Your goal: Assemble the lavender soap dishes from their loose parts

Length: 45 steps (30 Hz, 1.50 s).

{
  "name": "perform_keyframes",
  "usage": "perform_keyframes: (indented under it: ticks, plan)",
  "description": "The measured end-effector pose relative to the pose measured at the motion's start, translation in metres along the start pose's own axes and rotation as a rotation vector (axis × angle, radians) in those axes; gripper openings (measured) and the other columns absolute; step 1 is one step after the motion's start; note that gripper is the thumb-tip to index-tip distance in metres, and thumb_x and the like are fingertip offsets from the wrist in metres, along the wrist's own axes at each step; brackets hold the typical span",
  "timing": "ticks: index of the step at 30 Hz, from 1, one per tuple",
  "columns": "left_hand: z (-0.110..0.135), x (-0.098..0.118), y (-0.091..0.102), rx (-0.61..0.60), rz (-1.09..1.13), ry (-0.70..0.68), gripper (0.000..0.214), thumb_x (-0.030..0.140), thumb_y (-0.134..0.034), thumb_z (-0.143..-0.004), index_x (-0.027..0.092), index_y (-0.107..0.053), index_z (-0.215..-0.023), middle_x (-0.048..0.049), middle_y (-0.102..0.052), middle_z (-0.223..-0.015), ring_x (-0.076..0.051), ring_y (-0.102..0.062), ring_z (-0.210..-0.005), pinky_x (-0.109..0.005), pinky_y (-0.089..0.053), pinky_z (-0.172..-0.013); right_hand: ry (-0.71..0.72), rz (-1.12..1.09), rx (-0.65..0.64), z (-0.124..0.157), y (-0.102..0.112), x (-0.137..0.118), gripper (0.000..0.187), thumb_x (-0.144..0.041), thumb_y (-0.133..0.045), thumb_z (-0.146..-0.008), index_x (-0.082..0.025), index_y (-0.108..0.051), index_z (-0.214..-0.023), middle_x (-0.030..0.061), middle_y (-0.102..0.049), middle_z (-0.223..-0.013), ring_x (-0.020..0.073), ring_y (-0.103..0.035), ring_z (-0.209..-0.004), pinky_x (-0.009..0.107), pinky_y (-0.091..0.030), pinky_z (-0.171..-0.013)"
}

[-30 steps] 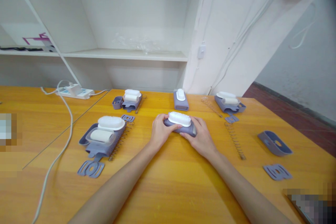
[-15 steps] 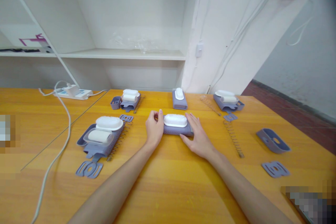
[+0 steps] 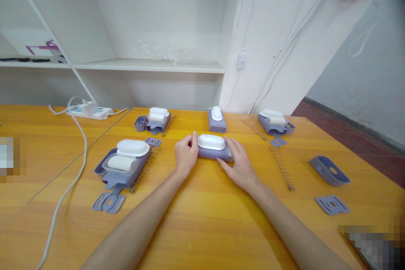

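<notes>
In the middle of the table lies a purple-grey plastic case, with a white oval brush head, bristles up, on top. My left hand is closed at the case's left end, thumb raised against it; its curled fingertips are partly hidden. Around the right end bends my right hand, fingers behind the case and thumb along its front edge. Beyond my hands stands another purple-grey case with a white oval piece on it.
Left are sets of case parts with white rollers, springs and flat slotted plates. Right are a spring, an open purple-grey cap and a slotted plate. A white cable runs from a power strip.
Both hands stay on the case, which looks slightly shifted and tilted. The left fingers appear curled a little tighter. The whole view has moved slightly.
</notes>
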<state>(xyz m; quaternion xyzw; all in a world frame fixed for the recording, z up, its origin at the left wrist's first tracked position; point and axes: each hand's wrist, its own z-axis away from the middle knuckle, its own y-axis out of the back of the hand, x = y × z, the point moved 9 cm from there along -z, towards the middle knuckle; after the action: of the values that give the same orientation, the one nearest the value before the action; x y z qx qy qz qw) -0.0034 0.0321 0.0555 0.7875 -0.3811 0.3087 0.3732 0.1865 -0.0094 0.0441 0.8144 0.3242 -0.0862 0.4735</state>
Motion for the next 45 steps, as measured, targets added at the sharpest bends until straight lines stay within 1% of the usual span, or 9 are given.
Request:
perform_keyframes:
  ticks: [5,13,17,21,27,29,32,37,45]
  plan:
    - [0.002,0.003,-0.002,-0.004,-0.010,-0.039,0.046,0.038,-0.043,-0.088,0.017,-0.030,-0.050,0.0055,-0.029,-0.048,-0.007,-0.029,-0.047,-0.024,-0.021,-0.050,0.001,-0.007,-0.004,0.000,0.000,-0.002,0.062,-0.027,-0.057,-0.079,-0.019,-0.033,-0.136,0.0112,-0.041,-0.134,0.0241,-0.036,-0.126,0.044,-0.031,-0.109]
    - [0.002,0.004,-0.003,0.002,-0.027,-0.073,0.045,0.036,-0.044,-0.089,0.017,-0.028,-0.050,0.0056,-0.027,-0.048,-0.006,-0.028,-0.046,-0.024,-0.021,-0.049,0.016,0.008,-0.022,0.000,0.000,-0.005,0.065,-0.018,-0.053,-0.076,-0.019,-0.030,-0.137,0.0101,-0.038,-0.137,0.0242,-0.032,-0.130,0.048,-0.024,-0.112]
    - [0.004,0.011,-0.003,0.007,-0.072,-0.142,0.045,0.033,-0.044,-0.089,0.016,-0.029,-0.050,0.0057,-0.028,-0.048,-0.006,-0.028,-0.045,-0.024,-0.021,-0.049,0.017,0.011,-0.033,0.001,-0.002,-0.005,0.066,-0.016,-0.051,-0.075,-0.018,-0.029,-0.138,0.0102,-0.037,-0.138,0.0240,-0.031,-0.131,0.048,-0.023,-0.112]
    - [0.012,0.029,-0.006,-0.013,-0.163,-0.326,0.039,0.026,-0.045,-0.088,0.016,-0.036,-0.051,0.0047,-0.036,-0.049,-0.006,-0.032,-0.046,-0.024,-0.023,-0.051,0.019,0.010,-0.036,0.001,-0.002,-0.005,0.066,-0.017,-0.050,-0.076,-0.018,-0.028,-0.138,0.0103,-0.037,-0.138,0.0242,-0.030,-0.131,0.048,-0.024,-0.112]
    - [0.043,0.065,-0.023,-0.122,-0.346,-0.743,0.031,0.021,-0.048,-0.086,0.017,-0.047,-0.055,0.0016,-0.048,-0.053,-0.009,-0.043,-0.049,-0.026,-0.026,-0.050,0.024,0.006,-0.042,0.000,-0.002,-0.006,0.067,-0.017,-0.051,-0.076,-0.019,-0.027,-0.138,0.0103,-0.038,-0.138,0.0248,-0.031,-0.131,0.049,-0.024,-0.112]
    - [0.054,0.076,-0.026,-0.131,-0.372,-0.835,0.030,0.022,-0.050,-0.085,0.018,-0.049,-0.055,0.0012,-0.050,-0.053,-0.009,-0.044,-0.049,-0.026,-0.026,-0.050,0.027,0.005,-0.043,0.000,-0.003,-0.005,0.067,-0.017,-0.051,-0.076,-0.019,-0.027,-0.138,0.0106,-0.038,-0.138,0.0253,-0.031,-0.131,0.049,-0.024,-0.111]
    - [0.064,0.088,-0.027,-0.132,-0.366,-0.921,0.029,0.022,-0.051,-0.084,0.018,-0.050,-0.056,0.0010,-0.051,-0.054,-0.010,-0.045,-0.050,-0.027,-0.028,-0.050,0.033,0.006,-0.041,0.000,-0.003,-0.004,0.064,-0.020,-0.050,-0.079,-0.019,-0.026,-0.138,0.0113,-0.037,-0.138,0.0255,-0.031,-0.131,0.049,-0.026,-0.110]
    - [0.066,0.092,-0.030,-0.145,-0.338,-0.941,0.026,0.021,-0.053,-0.082,0.018,-0.050,-0.056,0.0009,-0.051,-0.054,-0.010,-0.046,-0.050,-0.026,-0.029,-0.051,0.037,0.004,-0.040,0.000,-0.003,-0.004,0.060,-0.024,-0.048,-0.082,-0.018,-0.026,-0.138,0.0121,-0.036,-0.139,0.0245,-0.031,-0.131,0.046,-0.028,-0.110]
    - [0.065,0.090,-0.036,-0.187,-0.304,-0.941,0.026,0.020,-0.053,-0.082,0.018,-0.051,-0.056,0.0012,-0.050,-0.054,-0.010,-0.045,-0.050,-0.027,-0.028,-0.050,0.028,-0.017,-0.043,-0.003,-0.003,-0.004,0.062,-0.021,-0.047,-0.080,-0.019,-0.027,-0.138,0.0125,-0.036,-0.139,0.0257,-0.031,-0.131,0.048,-0.029,-0.109]
